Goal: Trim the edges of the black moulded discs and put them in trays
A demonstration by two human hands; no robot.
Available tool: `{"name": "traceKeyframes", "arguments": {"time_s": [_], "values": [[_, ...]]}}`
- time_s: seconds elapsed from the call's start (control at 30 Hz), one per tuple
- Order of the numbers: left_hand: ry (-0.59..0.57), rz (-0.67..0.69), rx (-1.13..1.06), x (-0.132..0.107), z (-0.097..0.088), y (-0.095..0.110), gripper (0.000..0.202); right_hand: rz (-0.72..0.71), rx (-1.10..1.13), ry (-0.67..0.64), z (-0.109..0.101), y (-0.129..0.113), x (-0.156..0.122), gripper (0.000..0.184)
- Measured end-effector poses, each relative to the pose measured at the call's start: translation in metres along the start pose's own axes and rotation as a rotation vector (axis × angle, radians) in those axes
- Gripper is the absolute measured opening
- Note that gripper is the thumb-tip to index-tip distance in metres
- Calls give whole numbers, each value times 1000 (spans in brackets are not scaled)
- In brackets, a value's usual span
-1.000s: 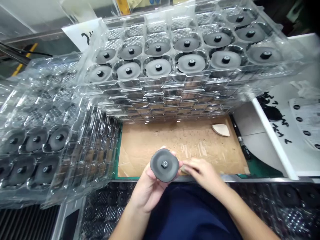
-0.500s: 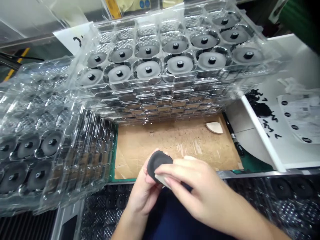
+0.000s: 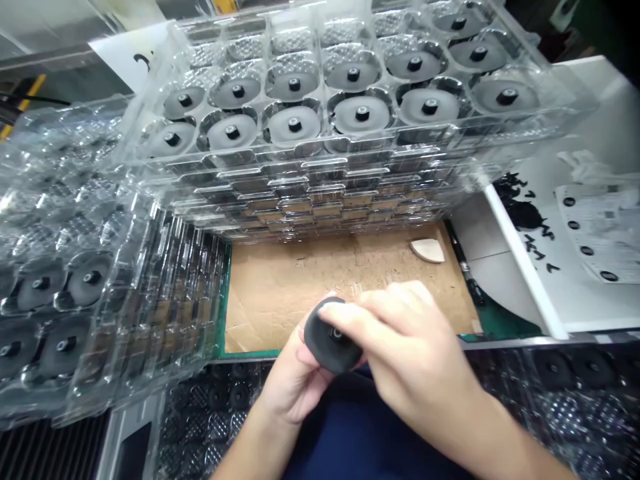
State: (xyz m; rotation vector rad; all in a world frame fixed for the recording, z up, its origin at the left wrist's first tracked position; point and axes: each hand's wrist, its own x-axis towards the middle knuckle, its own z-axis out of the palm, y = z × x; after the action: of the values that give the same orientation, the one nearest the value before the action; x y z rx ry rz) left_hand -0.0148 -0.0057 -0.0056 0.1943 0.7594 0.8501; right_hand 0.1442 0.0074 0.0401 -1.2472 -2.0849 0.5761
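Observation:
My left hand [image 3: 300, 380] is closed around the lower left edge of a round black disc [image 3: 333, 347] with a small raised hub at its centre. The disc is tilted, hub side up, above my lap. From the right, my right hand [image 3: 415, 340] bends over the disc, its index fingertip resting on the upper part of the face. Its thumb and anything inside its curled fingers are hidden. Behind the hands a wedge-shaped pale pad [image 3: 429, 251] lies on a cardboard sheet [image 3: 280, 287].
Stacked clear plastic trays [image 3: 320, 160] with similar black discs stand behind the cardboard, and another stack [image 3: 165, 293] stands left. A black marker [image 3: 470, 283] lies along the cardboard's right edge. Black scraps [image 3: 525, 217] and printed sheets [image 3: 600, 230] are on a white surface at right.
The disc has turned so its hub side shows. My right hand has shifted up over its face, and the pale pad seen between its fingers before is out of sight.

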Motion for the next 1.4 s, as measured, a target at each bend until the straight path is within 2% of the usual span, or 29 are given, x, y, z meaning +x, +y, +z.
{"name": "traceKeyframes", "arguments": {"time_s": [0.07, 0.1, 0.17, 0.23, 0.3, 0.37, 0.4, 0.43, 0.5, 0.57, 0.67, 0.77, 0.83, 0.9, 0.97, 1.0, 1.03, 1.1, 1.13, 1.17, 1.23, 1.33, 1.4], "values": [[-36, -10, 0, -2, 2, 0, 40, -164, 116, -63, 3, 3, 10, 29], [-54, -21, 5, -3, 3, 1, 38, -185, 180, -118, 4, 4, 14, 28], [-87, -46, 16, -4, 2, 1, 40, -95, 201, -183, 3, 4, 19, 24], [-94, -47, 31, -4, 0, 2, 40, -27, 122, -155, 3, 0, 20, 23], [-81, -36, 51, -4, 0, 2, 34, -125, 140, -128, 3, -2, 19, 28], [-69, -32, 54, -4, 1, 3, 32, -199, 258, -102, 3, 1, 19, 30], [-78, -42, 35, -4, 2, 3, 36, -157, 316, -61, 3, 6, 18, 30], [-97, -54, 5, -5, 2, 4, 42, -58, 343, 2, 4, 13, 17, 28], [-139, -74, -57, -6, 2, 6, 51, 227, 311, 106, 8, 31, 9, 23], [-157, -74, -107, -7, 0, 7, 51, 436, 229, 78, 20, 49, -5, 23], [-116, -50, -140, -6, -4, 6, 51, 489, 173, -97, 50, 70, -35, 25], [-70, -45, -143, -5, -6, 6, 55, 490, 168, -156, 73, 82, -57, 24], [-63, -48, -132, -4, -6, 6, 57, 519, 155, -129, 71, 81, -58, 23], [-57, -51, -117, -4, -4, 7, 59, 549, 149, -56, 55, 71, -47, 23], [-54, -46, -103, -4, -2, 6, 59, 488, 170, 52, 33, 50, -28, 21], [-59, -39, -93, -3, -1, 5, 59, 389, 193, 110, 23, 38, -18, 20], [-61, -31, -82, -3, -1, 3, 59, 226, 213, 128, 15, 26, -7, 19], [-49, -4, -60, -2, -1, 0, 56, -74, 217, 64, 5, 11, 10, 22], [-34, 10, -50, -2, -2, -1, 53, -148, 196, 18, 3, 9, 15, 25], [-19, 17, -44, -3, -4, -2, 51, -150, 157, -21, 4, 12, 18, 26], [2, 4, -46, -5, -8, -1, 51, 10, 53, -54, 9, 28, 13, 25], [7, -23, -69, -8, -13, 3, 61, 291, -5, -60, 30, 61, -15, 24], [7, -17, -92, -8, -15, 5, 61, 357, 40, -89, 47, 78, -38, 24]]}}
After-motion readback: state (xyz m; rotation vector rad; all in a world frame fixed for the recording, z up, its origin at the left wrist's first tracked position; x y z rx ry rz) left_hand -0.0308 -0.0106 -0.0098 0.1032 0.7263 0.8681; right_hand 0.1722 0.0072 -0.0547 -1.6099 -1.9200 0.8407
